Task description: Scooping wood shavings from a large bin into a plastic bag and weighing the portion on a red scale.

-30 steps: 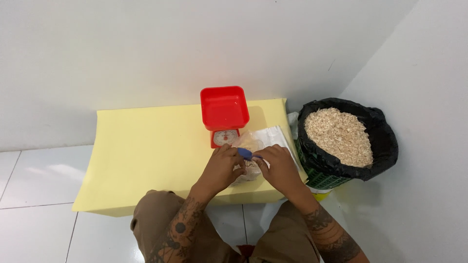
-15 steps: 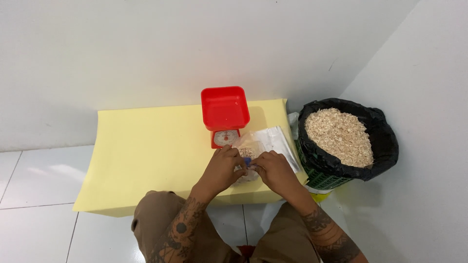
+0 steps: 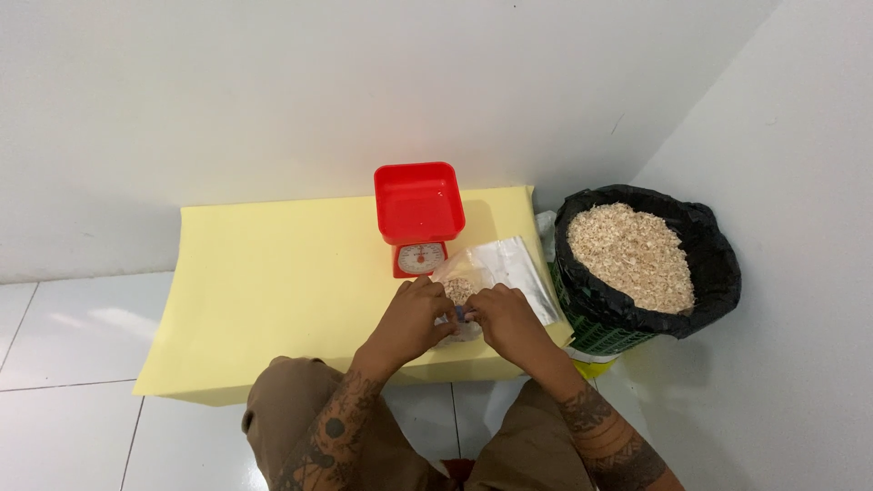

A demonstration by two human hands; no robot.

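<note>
Head view: left hand (image 3: 411, 318) and right hand (image 3: 506, 316), each grip pinched on a crinkled clear bag (image 3: 461, 289) of pale flakes, near the yellow tabletop (image 3: 273, 291) front edge, beside the glossy red scale (image 3: 419, 216).

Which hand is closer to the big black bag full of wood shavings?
The right hand. It holds the small clear bag on the side toward the black bag of shavings. The left hand grips the small bag's other side, farther away.
</note>
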